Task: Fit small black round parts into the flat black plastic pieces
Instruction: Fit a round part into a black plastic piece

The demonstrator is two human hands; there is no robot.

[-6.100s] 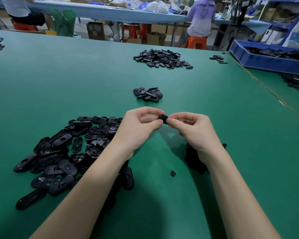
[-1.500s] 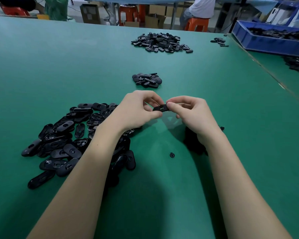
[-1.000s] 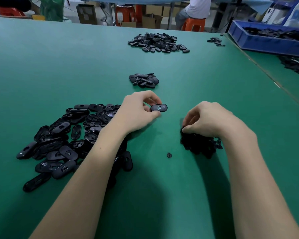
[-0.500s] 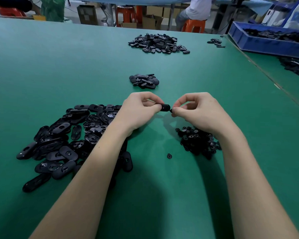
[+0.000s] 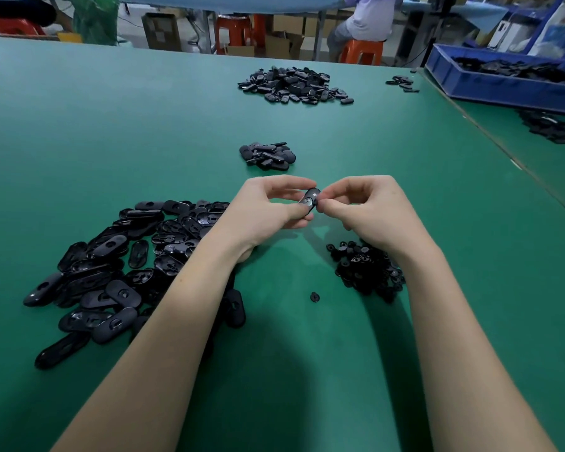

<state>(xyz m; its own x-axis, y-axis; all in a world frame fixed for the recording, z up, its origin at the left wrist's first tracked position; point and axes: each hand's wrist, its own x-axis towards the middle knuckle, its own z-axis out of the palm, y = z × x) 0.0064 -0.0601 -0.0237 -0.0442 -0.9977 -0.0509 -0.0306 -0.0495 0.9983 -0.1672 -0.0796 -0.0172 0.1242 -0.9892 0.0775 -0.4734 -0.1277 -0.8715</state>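
My left hand (image 5: 268, 207) pinches a flat black oval plastic piece (image 5: 310, 199) above the green table, tilted on edge. My right hand (image 5: 369, 210) meets it from the right, its thumb and fingertips curled against the piece's lower end; a small round part between them is mostly hidden. A big heap of flat oval pieces (image 5: 118, 262) lies to the left under my left forearm. A heap of small black round parts (image 5: 366, 272) lies under my right wrist. One loose round part (image 5: 314, 296) sits alone between my forearms.
A small pile of oval pieces (image 5: 268, 155) lies just beyond my hands, a larger pile (image 5: 294, 84) farther back. A blue bin (image 5: 503, 83) with black parts stands at the far right by a table seam. People sit on orange stools beyond the table's far edge.
A second ago my right hand was down on the round-parts heap; it has come back up to the oval piece in my left hand. The piece is now tilted more upright.
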